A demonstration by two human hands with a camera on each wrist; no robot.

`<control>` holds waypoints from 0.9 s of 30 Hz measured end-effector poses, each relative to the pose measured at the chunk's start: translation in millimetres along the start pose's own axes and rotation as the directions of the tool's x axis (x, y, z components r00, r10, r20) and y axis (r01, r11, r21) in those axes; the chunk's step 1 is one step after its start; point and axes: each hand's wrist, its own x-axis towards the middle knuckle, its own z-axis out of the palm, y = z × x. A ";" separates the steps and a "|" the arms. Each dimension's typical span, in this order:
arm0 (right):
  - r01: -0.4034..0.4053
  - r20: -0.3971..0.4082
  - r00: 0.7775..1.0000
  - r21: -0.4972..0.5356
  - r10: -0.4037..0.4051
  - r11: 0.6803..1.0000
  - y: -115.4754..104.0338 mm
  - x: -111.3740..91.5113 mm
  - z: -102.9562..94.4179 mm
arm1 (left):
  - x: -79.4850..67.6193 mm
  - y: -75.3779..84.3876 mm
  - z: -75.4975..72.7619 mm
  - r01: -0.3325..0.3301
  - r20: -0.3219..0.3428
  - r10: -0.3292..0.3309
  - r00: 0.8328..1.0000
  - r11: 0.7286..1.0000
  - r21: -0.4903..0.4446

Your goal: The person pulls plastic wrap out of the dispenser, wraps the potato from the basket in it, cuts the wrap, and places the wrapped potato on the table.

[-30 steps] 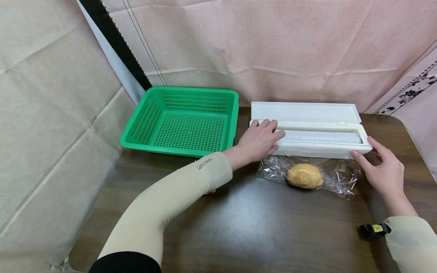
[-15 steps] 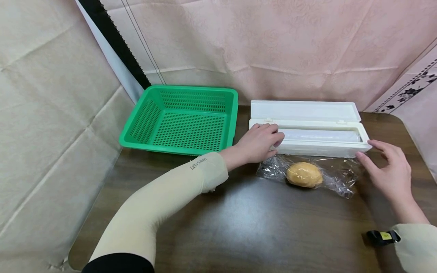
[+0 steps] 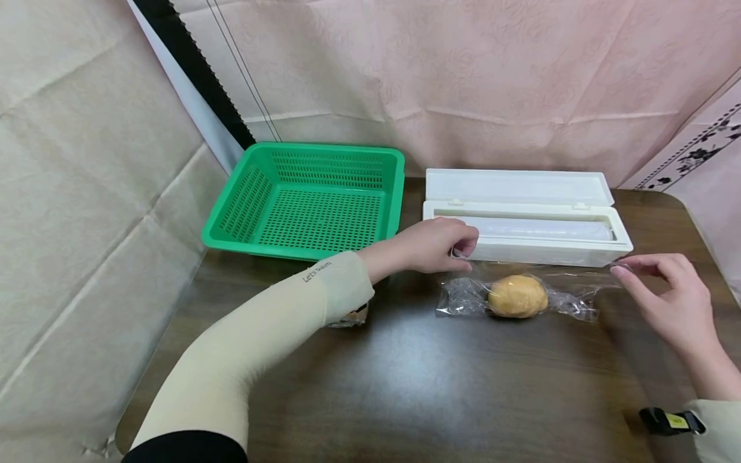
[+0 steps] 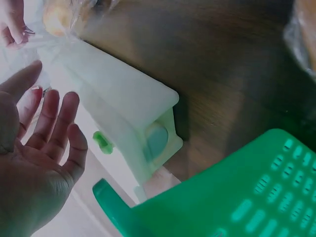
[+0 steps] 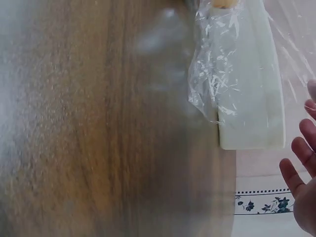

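A white cling film box (image 3: 556, 252) lies with its lid (image 3: 518, 188) folded back and a film roll (image 3: 538, 229) inside. In front of it sits a tan, oval, bread-roll-like thing (image 3: 517, 296) amid crinkled clear cling film (image 3: 466, 297). My left hand (image 3: 431, 247) pinches a film edge between thumb and forefinger at the box's left front. Beyond the right front corner, my right hand (image 3: 674, 296) pinches the film's other side. Its remaining fingers (image 5: 306, 153) are loosely bent in the right wrist view. A sheet of film spans the two hands above the oval thing.
A green perforated basket (image 3: 312, 254) stands left of the box. Partly hidden under my left forearm lies another film-wrapped brown thing (image 3: 354, 316). A pink patterned cloth (image 3: 492, 77) hangs behind the brown wooden table (image 3: 440, 399).
Both hands have drawn toward me from the box's front edge, the right one also moving outward. The film now lifts between them. The box and basket stay in place.
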 end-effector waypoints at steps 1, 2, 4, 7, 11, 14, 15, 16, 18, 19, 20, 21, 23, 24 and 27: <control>0.005 0.007 1.000 0.005 -0.005 1.000 -0.9 -0.6 -1.1 | -1.2 -0.5 0.1 -0.008 -0.002 0.008 1.000 1.000 -0.012; 0.008 0.017 1.000 0.005 -0.008 1.000 -1.6 -1.3 -2.3 | -2.6 -0.5 0.2 -0.017 -0.007 0.017 1.000 1.000 -0.018; 0.003 0.033 0.999 0.004 -0.003 1.000 -2.4 -2.7 -4.8 | -5.8 0.4 0.5 -0.032 -0.013 0.032 0.999 0.999 -0.028; -0.017 0.059 0.998 0.007 0.016 1.000 -1.6 -4.8 -8.6 | -10.4 3.1 2.1 -0.049 -0.018 0.048 0.999 0.999 -0.017; -0.021 0.100 0.995 0.030 0.018 0.999 1.6 -7.9 -11.8 | -16.7 7.9 4.6 -0.060 -0.025 0.061 0.998 0.997 0.039; -0.005 0.135 0.991 0.051 -0.002 0.999 3.8 -11.1 -13.2 | -21.1 11.2 6.7 -0.069 -0.021 0.071 0.997 0.993 0.093; 0.000 0.146 0.989 0.059 -0.009 0.998 4.3 -12.1 -13.7 | -22.6 12.1 7.3 -0.076 -0.021 0.079 0.997 0.991 0.112; 0.003 0.157 0.987 0.072 -0.014 0.997 4.5 -13.1 -14.3 | -23.9 12.9 7.9 -0.083 -0.021 0.087 0.996 0.988 0.128; 0.008 0.185 0.982 0.095 -0.025 0.995 4.5 -14.9 -15.2 | -26.4 14.4 8.9 -0.099 -0.029 0.105 0.994 0.983 0.157; 0.011 0.197 0.980 0.105 -0.031 0.994 4.5 -15.7 -15.8 | -27.4 14.6 9.5 -0.104 -0.033 0.111 0.993 0.981 0.165; 0.012 0.207 0.978 0.122 -0.038 0.992 4.4 -16.5 -16.4 | -28.3 14.9 9.9 -0.110 -0.038 0.118 0.992 0.979 0.172; 0.015 0.216 0.975 0.133 -0.043 0.991 4.5 -17.3 -17.0 | -29.3 15.1 10.5 -0.117 -0.041 0.127 0.991 0.976 0.186; 0.019 0.239 0.969 0.158 -0.057 0.987 5.1 -19.2 -18.2 | -31.4 15.5 11.9 -0.134 -0.040 0.146 0.989 0.966 0.220; 0.027 0.249 0.966 0.167 -0.069 0.986 5.7 -20.2 -18.5 | -32.4 15.7 12.9 -0.145 -0.037 0.159 0.987 0.960 0.241; 0.045 0.270 0.958 0.190 -0.096 0.981 7.6 -24.2 -18.9 | -35.7 17.0 16.6 -0.186 -0.026 0.205 0.978 0.927 0.325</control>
